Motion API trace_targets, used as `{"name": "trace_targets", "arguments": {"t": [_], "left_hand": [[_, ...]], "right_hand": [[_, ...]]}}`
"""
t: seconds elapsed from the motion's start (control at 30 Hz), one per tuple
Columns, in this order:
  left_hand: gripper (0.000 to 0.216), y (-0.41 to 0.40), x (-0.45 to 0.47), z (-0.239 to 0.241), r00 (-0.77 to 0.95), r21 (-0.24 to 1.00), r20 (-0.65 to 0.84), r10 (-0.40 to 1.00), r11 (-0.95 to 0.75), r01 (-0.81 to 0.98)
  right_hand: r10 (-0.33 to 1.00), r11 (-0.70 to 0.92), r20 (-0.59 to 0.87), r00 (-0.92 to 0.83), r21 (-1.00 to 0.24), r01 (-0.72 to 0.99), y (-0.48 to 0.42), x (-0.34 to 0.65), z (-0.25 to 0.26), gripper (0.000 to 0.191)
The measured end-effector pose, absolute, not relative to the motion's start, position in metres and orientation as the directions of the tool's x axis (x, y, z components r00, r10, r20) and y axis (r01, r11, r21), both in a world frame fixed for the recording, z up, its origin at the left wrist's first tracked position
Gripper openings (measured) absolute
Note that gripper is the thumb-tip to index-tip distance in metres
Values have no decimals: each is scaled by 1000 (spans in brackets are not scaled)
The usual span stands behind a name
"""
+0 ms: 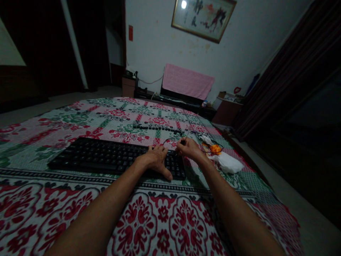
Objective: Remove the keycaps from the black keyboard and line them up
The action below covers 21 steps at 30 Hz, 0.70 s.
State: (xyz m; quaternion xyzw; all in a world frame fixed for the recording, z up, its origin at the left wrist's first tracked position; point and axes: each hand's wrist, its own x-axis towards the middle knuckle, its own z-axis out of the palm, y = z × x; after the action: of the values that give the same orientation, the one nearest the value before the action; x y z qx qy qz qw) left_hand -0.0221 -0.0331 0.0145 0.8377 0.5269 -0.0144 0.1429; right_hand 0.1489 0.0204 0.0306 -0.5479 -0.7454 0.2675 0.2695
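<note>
A black keyboard (pixel 103 156) lies on the patterned bedspread in front of me. My left hand (pixel 157 160) rests on its right part, fingers spread and thumb stretched toward the near edge. Over the keyboard's far right corner, my right hand (pixel 188 147) is closed in a pinch. Something small and dark shows at its fingertips, too unclear to name. Beyond the keyboard runs a line of small black pieces (pixel 157 128) that look like keycaps. A thin black cable (pixel 170 138) curves near the right hand.
Right of the hands lie a white plastic bag (pixel 229 163), an orange item (pixel 215 149) and more dark cable. The bedspread (pixel 162 220) covers the whole surface. Beyond the bed stand a pink-cloth-covered object (pixel 188 81) and a small cabinet (pixel 226 110); a dark curtain hangs at right.
</note>
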Motion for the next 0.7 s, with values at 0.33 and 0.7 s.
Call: {"name": "trace_targets", "arguments": {"t": [0.33,0.7], "left_hand": [[123,-35,-21,17,437,232,-201,877,-391,891],[119,-36,-21,19,454,232,-159,877,-414,880]], "right_hand": [[926,371,272,-263,-523,767,1,143,23,13],[935,340,219,-279,-326,882,-10,138,40,18]]}}
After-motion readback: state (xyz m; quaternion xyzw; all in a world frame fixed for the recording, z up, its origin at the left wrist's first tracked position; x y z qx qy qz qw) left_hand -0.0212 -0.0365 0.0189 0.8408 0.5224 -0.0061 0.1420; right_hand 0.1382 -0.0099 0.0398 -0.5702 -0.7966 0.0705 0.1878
